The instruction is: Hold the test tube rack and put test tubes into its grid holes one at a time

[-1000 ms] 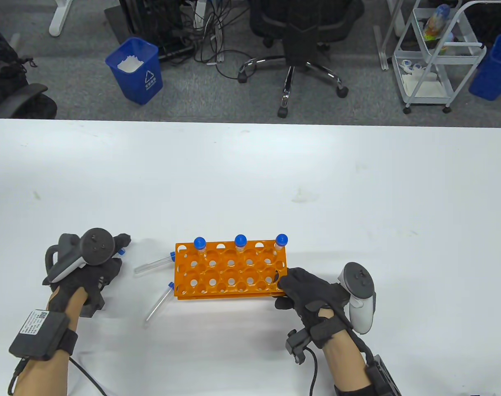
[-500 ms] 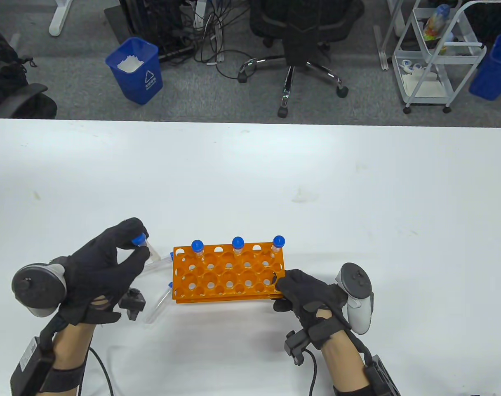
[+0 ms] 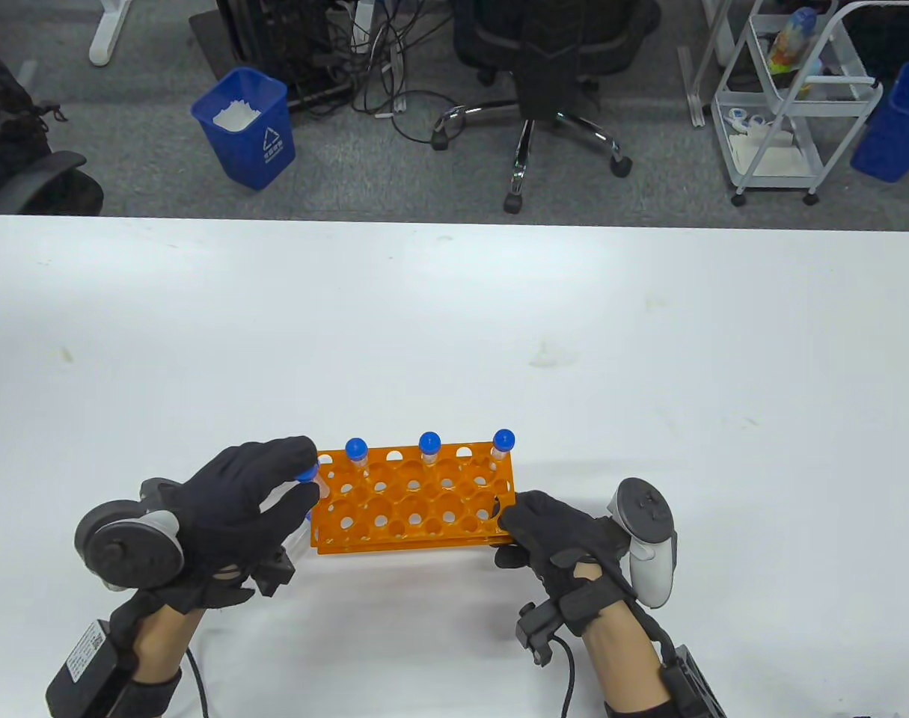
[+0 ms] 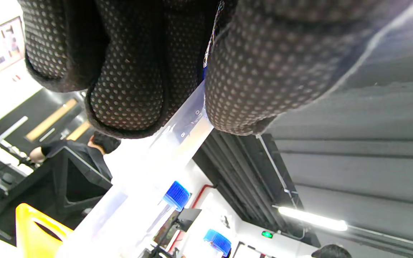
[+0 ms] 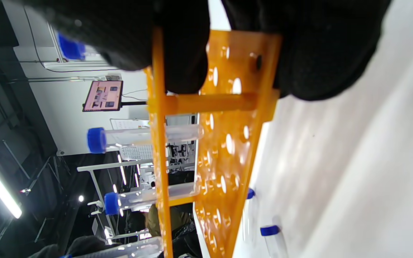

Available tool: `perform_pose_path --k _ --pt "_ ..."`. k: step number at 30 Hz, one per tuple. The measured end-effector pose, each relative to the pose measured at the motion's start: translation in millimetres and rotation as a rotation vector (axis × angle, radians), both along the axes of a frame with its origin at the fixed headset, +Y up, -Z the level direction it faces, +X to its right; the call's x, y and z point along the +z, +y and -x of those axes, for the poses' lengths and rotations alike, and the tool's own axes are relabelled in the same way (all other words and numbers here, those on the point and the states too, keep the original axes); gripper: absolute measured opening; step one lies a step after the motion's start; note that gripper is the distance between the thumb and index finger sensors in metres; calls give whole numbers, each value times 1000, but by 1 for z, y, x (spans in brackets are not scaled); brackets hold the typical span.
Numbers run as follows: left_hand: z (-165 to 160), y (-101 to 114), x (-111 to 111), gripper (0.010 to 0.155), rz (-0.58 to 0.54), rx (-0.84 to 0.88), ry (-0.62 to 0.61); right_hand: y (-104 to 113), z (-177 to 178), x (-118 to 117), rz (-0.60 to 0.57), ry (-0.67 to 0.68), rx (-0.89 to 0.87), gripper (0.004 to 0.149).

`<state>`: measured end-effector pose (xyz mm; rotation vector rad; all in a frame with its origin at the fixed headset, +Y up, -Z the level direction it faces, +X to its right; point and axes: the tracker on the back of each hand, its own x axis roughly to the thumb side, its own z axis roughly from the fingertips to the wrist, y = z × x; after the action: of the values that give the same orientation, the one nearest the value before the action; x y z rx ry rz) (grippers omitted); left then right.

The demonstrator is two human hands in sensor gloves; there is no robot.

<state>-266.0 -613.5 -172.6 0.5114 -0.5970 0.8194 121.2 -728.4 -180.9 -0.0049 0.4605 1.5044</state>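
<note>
An orange test tube rack (image 3: 413, 499) stands near the table's front edge. Three blue-capped tubes (image 3: 429, 443) stand in its far row. My right hand (image 3: 510, 532) grips the rack's near right corner; in the right wrist view its fingers (image 5: 181, 46) clamp the rack's end (image 5: 228, 104). My left hand (image 3: 304, 479) pinches a clear blue-capped tube (image 3: 310, 473) over the rack's left end. In the left wrist view the held tube (image 4: 177, 139) slants down from my fingertips (image 4: 242, 89). I cannot tell if its tip is in a hole.
Another loose tube (image 3: 298, 532) lies on the table just left of the rack, partly under my left hand. The right wrist view shows two loose tubes (image 5: 270, 233) lying on the table. The white table (image 3: 454, 321) stretches far beyond the rack.
My left hand lifted a tube off the table at the left and carried it right to the rack's left end. The rack shifted slightly left. My right hand kept its grip.
</note>
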Motion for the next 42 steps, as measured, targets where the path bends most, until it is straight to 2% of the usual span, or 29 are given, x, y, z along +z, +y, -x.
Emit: perform_pose_path --k 10,21,25,33,42 --pt "-9 -10 -3 61 76 -141 -12 1 -1 1 6 5 -41 42" --pt "-9 -13 0 59 44 -147 9 2 -3 2 7 0 -50 42" --pt "-11 -13 2 59 34 -212 13 2 -4 2 6 -1 -41 42" --pt "-9 -14 4 74 62 -247 17 2 -6 2 -1 -15 -21 42" --pt "-2 -16 1 73 98 -236 36 2 -8 1 0 -19 -18 42"
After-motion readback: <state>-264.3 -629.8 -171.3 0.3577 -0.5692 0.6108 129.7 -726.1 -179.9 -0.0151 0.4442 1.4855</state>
